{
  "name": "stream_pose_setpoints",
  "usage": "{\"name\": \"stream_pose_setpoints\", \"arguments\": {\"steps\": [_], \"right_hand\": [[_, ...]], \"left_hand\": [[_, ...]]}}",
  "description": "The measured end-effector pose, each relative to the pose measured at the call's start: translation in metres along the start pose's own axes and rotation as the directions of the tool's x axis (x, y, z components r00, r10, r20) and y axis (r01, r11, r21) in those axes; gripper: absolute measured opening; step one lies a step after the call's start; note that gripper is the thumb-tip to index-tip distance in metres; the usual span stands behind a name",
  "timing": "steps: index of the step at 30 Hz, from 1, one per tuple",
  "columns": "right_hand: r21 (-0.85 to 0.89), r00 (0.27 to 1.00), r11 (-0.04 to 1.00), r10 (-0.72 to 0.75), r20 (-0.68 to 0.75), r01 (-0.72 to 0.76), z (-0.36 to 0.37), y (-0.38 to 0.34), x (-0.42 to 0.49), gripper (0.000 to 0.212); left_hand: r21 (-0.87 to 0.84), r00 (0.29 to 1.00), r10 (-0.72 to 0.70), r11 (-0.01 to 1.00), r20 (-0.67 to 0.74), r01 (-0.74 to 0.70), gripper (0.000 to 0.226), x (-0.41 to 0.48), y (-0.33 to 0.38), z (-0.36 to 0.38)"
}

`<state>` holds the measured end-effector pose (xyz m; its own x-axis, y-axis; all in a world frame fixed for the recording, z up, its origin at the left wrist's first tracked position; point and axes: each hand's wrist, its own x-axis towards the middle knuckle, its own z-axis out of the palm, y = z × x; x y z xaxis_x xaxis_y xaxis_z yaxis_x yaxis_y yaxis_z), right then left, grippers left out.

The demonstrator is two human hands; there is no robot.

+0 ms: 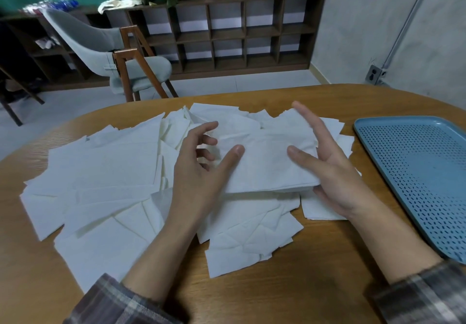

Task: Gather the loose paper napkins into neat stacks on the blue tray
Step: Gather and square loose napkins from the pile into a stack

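On the wooden tabletop (277,288), before a grey chair (83,43) and cubby shelf (227,36), your right hand (332,172) pinches a napkin stack (267,164) over the loose napkins (100,172), your left hand (196,172) spread against it, blue tray (416,162) alongside.

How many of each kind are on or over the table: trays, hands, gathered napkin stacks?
blue tray: 1
hands: 2 (left hand, right hand)
napkin stack, held in the right hand: 1
Total: 4
The loose napkins overlap too much to count.
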<state>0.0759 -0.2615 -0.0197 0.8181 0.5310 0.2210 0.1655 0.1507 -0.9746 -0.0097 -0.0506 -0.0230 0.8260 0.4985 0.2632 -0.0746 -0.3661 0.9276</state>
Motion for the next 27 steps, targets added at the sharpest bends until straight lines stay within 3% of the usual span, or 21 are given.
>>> {"name": "stream_pose_setpoints", "arguments": {"steps": [3, 5, 7, 9, 12, 15, 18, 22, 25, 27], "right_hand": [[0.157, 0.999, 0.987, 0.030, -0.023, -0.026, -0.0026, -0.0007, 0.0016, 0.077], [0.088, 0.998, 0.996, 0.028, -0.050, -0.024, -0.0023, 0.0005, 0.0027, 0.078], [0.044, 0.998, 0.998, 0.046, -0.039, -0.044, -0.0021, 0.0023, 0.0032, 0.075], [0.136, 0.998, 0.988, 0.068, 0.000, -0.067, -0.0036, 0.0030, 0.0029, 0.072], [0.306, 0.995, 0.948, 0.066, 0.070, -0.084, -0.0057, -0.0002, 0.0005, 0.071], [0.310, 0.995, 0.947, 0.067, 0.080, -0.089, -0.0046, 0.0001, 0.0010, 0.071], [0.295, 0.996, 0.952, 0.070, 0.058, -0.084, -0.0040, -0.0006, 0.0016, 0.071], [0.392, 0.994, 0.914, 0.082, 0.074, -0.105, -0.0064, -0.0013, 0.0016, 0.070], [0.349, 0.993, 0.931, 0.090, 0.074, -0.110, -0.0059, -0.0005, 0.0005, 0.070], [0.220, 0.996, 0.971, 0.091, 0.009, -0.090, -0.0043, 0.0007, 0.0012, 0.068]], "left_hand": [[-0.181, 0.954, -0.164, 0.960, 0.253, 0.213, 0.064, 0.0005, 0.0009, -0.0034], [-0.238, 0.912, -0.207, 0.923, 0.354, 0.302, 0.068, -0.0010, 0.0027, -0.0032], [-0.194, 0.937, -0.188, 0.948, 0.294, 0.251, 0.065, -0.0009, 0.0041, -0.0019], [-0.187, 0.953, -0.179, 0.956, 0.246, 0.228, 0.062, 0.0005, 0.0031, -0.0018], [-0.226, 0.910, -0.166, 0.937, 0.380, 0.265, 0.063, -0.0017, 0.0017, -0.0046], [-0.260, 0.870, -0.156, 0.916, 0.467, 0.304, 0.057, -0.0048, 0.0022, -0.0055], [-0.262, 0.905, -0.143, 0.928, 0.402, 0.264, 0.048, -0.0042, 0.0041, -0.0047], [-0.274, 0.911, -0.114, 0.932, 0.397, 0.236, 0.055, -0.0020, 0.0002, -0.0052], [-0.336, 0.852, -0.151, 0.874, 0.501, 0.352, 0.073, -0.0026, 0.0002, -0.0039], [-0.346, 0.837, -0.174, 0.852, 0.519, 0.392, 0.071, -0.0027, 0.0018, -0.0022]]}}
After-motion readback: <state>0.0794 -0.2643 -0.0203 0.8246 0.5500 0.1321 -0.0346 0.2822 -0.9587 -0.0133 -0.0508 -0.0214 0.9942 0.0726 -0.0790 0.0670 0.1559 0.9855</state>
